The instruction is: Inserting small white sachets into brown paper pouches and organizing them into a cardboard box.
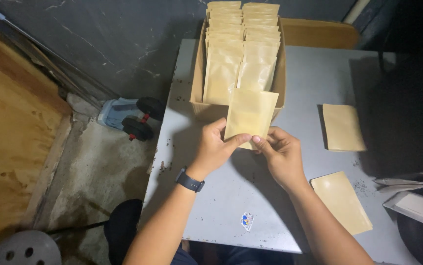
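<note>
Above the scuffed grey metal table point(221, 196), just in front of the cardboard box point(199, 73) packed with upright rows of tan pouches, held a flat tan kraft-paper pouch point(250, 114) upright by its bottom edge, left hand point(215, 149) and right hand point(280, 153) each pinching it between thumb and fingertips. Judged likely to slip or crease, gripped so thinly at one edge alone. Noted two similar flat pouches point(343, 127) lying well apart to the right.
</note>
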